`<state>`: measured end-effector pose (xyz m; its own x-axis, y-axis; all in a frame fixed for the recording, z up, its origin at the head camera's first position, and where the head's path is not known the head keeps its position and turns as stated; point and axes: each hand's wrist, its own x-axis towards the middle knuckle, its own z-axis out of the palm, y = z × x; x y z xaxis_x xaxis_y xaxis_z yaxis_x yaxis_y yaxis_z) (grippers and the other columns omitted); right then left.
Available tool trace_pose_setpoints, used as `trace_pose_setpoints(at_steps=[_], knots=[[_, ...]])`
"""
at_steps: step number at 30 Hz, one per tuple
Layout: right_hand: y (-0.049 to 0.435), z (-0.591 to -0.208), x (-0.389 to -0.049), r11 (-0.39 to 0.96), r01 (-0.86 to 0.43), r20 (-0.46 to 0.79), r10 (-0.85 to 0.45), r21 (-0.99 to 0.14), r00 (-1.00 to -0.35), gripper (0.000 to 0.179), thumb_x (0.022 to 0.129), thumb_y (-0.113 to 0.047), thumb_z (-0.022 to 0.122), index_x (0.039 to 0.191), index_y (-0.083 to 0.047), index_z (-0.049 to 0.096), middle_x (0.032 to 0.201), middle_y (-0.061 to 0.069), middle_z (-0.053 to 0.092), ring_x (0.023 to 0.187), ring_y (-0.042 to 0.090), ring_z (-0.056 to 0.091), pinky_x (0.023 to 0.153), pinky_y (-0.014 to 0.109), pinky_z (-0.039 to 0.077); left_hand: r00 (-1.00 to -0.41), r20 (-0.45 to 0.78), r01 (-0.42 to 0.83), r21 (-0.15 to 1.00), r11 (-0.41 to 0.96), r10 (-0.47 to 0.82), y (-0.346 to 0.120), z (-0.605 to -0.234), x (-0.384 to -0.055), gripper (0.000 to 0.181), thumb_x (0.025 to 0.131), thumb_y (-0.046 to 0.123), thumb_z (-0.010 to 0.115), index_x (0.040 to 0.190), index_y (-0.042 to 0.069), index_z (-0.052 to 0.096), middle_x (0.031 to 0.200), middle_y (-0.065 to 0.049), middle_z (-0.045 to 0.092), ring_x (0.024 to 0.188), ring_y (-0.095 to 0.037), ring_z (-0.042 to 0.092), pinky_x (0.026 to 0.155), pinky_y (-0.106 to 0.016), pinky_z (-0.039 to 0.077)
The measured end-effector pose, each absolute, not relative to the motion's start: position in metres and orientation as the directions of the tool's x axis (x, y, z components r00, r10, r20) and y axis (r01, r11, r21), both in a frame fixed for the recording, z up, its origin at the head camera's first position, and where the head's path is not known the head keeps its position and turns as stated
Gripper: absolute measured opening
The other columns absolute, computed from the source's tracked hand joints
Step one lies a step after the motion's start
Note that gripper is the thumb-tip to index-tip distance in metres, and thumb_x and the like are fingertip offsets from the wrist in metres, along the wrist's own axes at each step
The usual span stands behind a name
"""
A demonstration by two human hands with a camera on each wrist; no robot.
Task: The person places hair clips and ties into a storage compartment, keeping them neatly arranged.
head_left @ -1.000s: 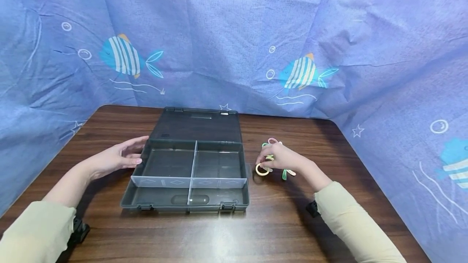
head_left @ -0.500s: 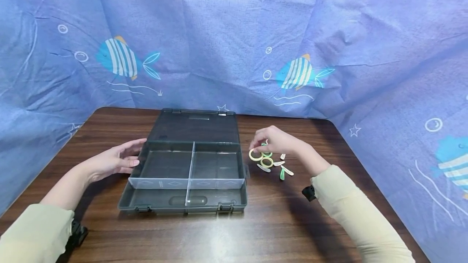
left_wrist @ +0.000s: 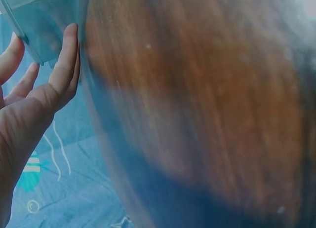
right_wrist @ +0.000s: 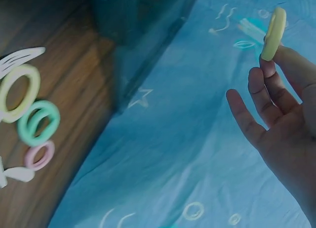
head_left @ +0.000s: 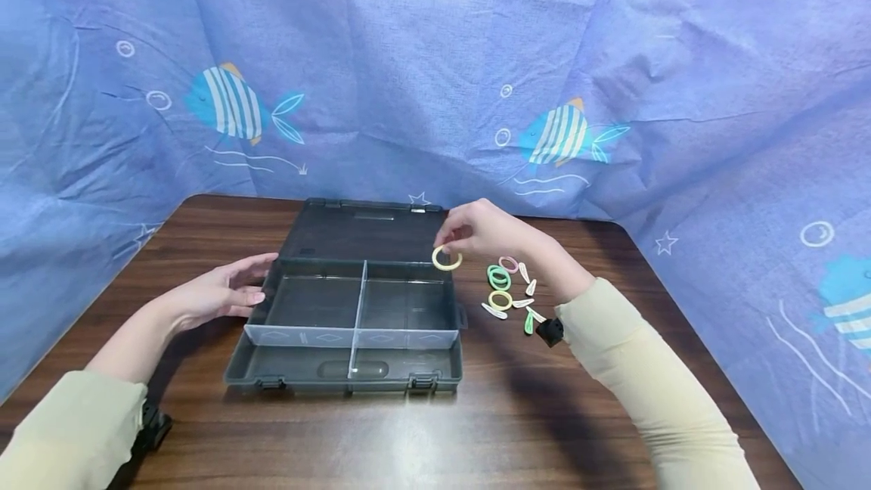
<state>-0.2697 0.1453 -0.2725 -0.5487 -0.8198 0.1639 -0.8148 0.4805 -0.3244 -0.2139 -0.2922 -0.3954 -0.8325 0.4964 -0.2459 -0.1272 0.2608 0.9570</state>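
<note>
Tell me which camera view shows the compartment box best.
The head view: it shows nearly the whole compartment box, with lid and dividers. The left wrist view catches only a cropped part, the right wrist view only a blurred one.

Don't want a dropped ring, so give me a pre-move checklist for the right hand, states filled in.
1. Grip: right hand pinches the yellow ring between thumb and fingers. ok
2. Lid folded back, compartments exposed. ok
3. Box steadied: left hand is at its left side; whether it presses firmly, cannot tell
4. Ring squarely above the far right compartment: it shows at that compartment's far right corner, height unclear. cannot tell
5. All loose pieces in the box: green rings, pink ring and clips lie on the table. not ok
</note>
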Motion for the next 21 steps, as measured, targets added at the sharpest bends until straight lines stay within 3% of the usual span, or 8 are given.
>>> trace_pose_setpoints(at_steps=[6,12,21], knots=[[0.117,-0.262,-0.270,0.445,-0.809,0.169,-0.828,-0.383,-0.535,0.008,0.082,-0.011,0.073,0.089,-0.014,0.075,0.081,-0.006,0.066,0.075,0.004,0.058,0.071,0.021,0.050,-0.836,-0.239,-0.130,0.961,0.245,0.494,-0.292,-0.395,-0.213,0.081,0.093,0.009,0.058,0.152,0.007,0.001,0.151,-0.028,0.008,0.131,-0.044,0.026,0.093,-0.039,0.049],[0.089,-0.261,-0.275,0.407,-0.843,0.177,-0.855,-0.351,-0.487,0.008,0.082,-0.012,0.073,0.090,-0.015,0.074,0.078,-0.006,0.065,0.072,0.004,0.056,0.068,0.020,0.048,-0.844,-0.250,-0.137,0.956,0.261,0.475,-0.291,-0.393,-0.214,0.082,0.093,0.008,0.058,0.152,0.007,0.001,0.151,-0.028,0.008,0.131,-0.045,0.026,0.094,-0.041,0.049],[0.047,-0.260,-0.280,0.417,-0.821,0.151,-0.850,-0.390,-0.504,0.008,0.084,-0.016,0.073,0.091,-0.017,0.075,0.080,-0.008,0.066,0.073,0.004,0.056,0.069,0.019,0.047,-0.846,-0.248,-0.144,0.959,0.246,0.472,-0.291,-0.394,-0.214,0.082,0.092,0.008,0.059,0.152,0.008,0.003,0.151,-0.028,0.009,0.131,-0.044,0.027,0.093,-0.040,0.049]])
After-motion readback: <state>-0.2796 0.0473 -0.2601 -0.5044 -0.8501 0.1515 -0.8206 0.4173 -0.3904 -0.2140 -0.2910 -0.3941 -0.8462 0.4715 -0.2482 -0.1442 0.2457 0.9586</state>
